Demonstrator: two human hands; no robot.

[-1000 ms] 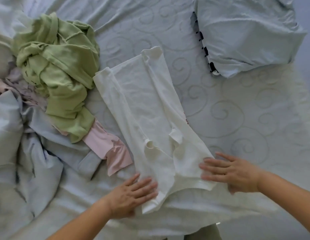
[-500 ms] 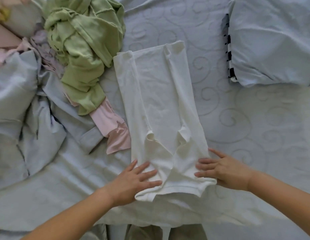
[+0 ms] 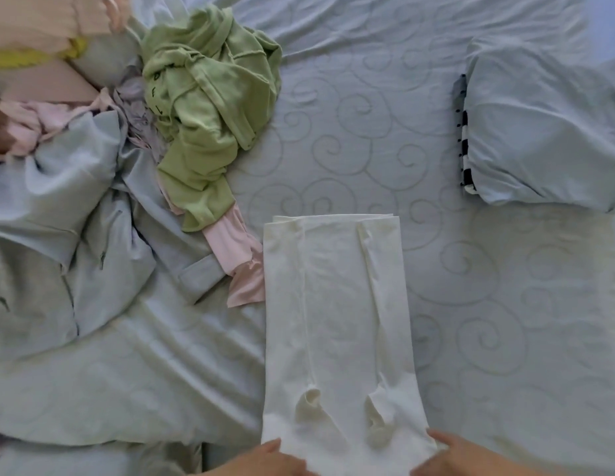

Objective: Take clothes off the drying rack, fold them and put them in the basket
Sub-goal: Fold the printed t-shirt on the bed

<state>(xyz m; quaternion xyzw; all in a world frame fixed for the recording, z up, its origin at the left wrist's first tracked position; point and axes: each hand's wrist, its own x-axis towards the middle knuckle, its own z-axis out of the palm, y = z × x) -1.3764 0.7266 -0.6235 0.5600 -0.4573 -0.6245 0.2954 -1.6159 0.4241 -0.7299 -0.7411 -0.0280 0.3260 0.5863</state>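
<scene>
Because the white top (image 3: pixel 337 304) stretches flat ahead of my grip with its sides folded in, I have left hand (image 3: pixel 268 460) and right hand (image 3: pixel 450 456) at its near corners, likely for the lengthwise fold, though whether they pinch it I cannot tell

Both hands sit at the very bottom of the view, cut off by its edge. The left hand (image 3: pixel 268 458) shows at 6 o'clock, a shade toward 7, reaching toward 1 o'clock, with its wrist running off toward 7. The right hand (image 3: pixel 453 456) shows at 5 o'clock, with one finger (image 3: pixel 436 436) stretched toward 11 o'clock and its wrist leaving toward 4. The hands are apart and level with each other. Each meets the near edge of the shirt (image 3: pixel 337 321). Most fingers are hidden, so grip or flat touch cannot be told.
</scene>
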